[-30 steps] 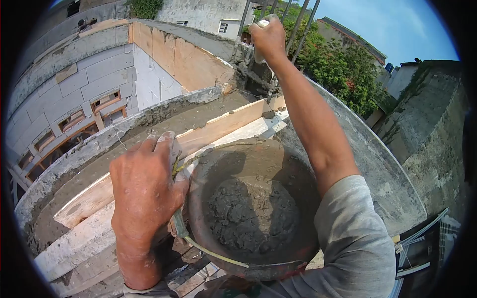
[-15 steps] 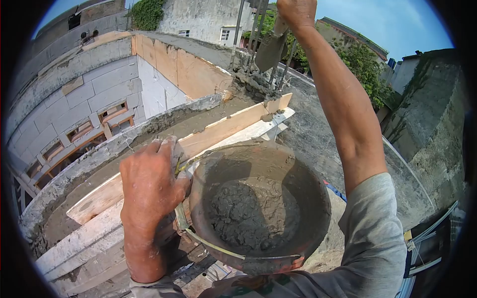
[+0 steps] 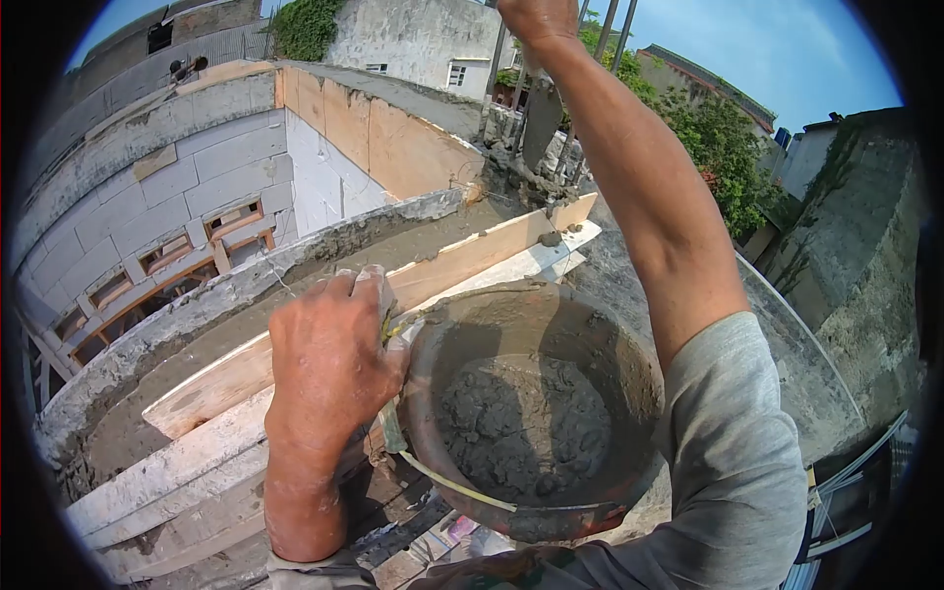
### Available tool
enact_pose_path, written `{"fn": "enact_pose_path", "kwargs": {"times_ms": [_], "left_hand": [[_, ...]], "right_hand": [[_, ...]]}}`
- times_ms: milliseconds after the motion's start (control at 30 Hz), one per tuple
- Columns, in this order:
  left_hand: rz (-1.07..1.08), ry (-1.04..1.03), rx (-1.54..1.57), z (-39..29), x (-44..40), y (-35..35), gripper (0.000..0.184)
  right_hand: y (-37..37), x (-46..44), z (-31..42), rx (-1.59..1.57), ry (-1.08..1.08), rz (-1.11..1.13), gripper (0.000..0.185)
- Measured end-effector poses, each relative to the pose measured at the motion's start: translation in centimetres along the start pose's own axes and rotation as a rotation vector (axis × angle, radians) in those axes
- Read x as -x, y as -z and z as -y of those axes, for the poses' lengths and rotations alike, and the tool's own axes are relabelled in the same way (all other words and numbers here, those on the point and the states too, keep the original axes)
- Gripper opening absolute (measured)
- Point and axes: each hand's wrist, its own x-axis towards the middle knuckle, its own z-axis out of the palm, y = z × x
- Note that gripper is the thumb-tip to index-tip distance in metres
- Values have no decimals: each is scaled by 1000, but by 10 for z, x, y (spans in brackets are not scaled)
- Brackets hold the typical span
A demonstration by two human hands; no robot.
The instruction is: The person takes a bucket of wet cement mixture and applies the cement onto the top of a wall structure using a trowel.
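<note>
My left hand [image 3: 329, 359] is closed at the left side of a round bucket [image 3: 418, 388], with its yellow handle [image 3: 457, 482] passing by the thumb. Exactly which part of the bucket the fingers grip is partly hidden. Grey wet mortar [image 3: 526, 423] lies in the bucket. High at the top edge, my right hand [image 3: 541, 15] is wrapped around a trowel, its fingers partly cut off by the frame. The trowel's mortar-coated blade [image 3: 542, 123] hangs downward among upright steel bars [image 3: 494, 84], close to mortar heaped at their base.
A wooden board [image 3: 492, 246] stands on edge along a channel of wet concrete [image 3: 393, 241], between me and a concrete rim. Beyond it drops a deep opening with a light block wall [image 3: 147, 211]. Loose planks [image 3: 177, 472] lie at lower left. A sloping mossy wall [image 3: 846, 256] stands right.
The trowel blade has dropped lower among the bars, and my right arm has shifted left in view. My left hand and the bucket appear slightly further right as the view shifts.
</note>
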Motion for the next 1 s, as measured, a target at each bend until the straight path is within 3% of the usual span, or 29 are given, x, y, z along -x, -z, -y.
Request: {"fn": "enact_pose_path", "kwargs": {"times_ms": [233, 300, 433, 533, 633, 733, 767, 867, 1000], "left_hand": [[32, -21, -19, 4, 0, 1, 55], [47, -38, -36, 3, -1, 0, 56], [26, -84, -62, 2, -1, 1, 35], [83, -35, -62, 3, -3, 1, 58], [28, -52, -75, 0, -2, 1, 40], [58, -30, -70, -2, -3, 1, 42], [49, -39, -77, -2, -4, 1, 42], [26, -65, -74, 0, -2, -1, 42], [-16, -91, -71, 4, -2, -5, 39]], "right_hand": [[128, 10, 38, -117, 90, -8, 30], [180, 41, 49, -142, 78, 34, 29], [235, 156, 65, -232, -4, 116, 30], [242, 241, 36, -103, -59, 239, 32], [275, 232, 28, 434, 142, 814, 38], [279, 219, 60, 729, 164, 1158, 44], [271, 214, 73, 930, 201, 1405, 37], [240, 238, 77, 1068, 189, 1882, 26], [229, 228, 93, 1218, 256, 1876, 29]]}}
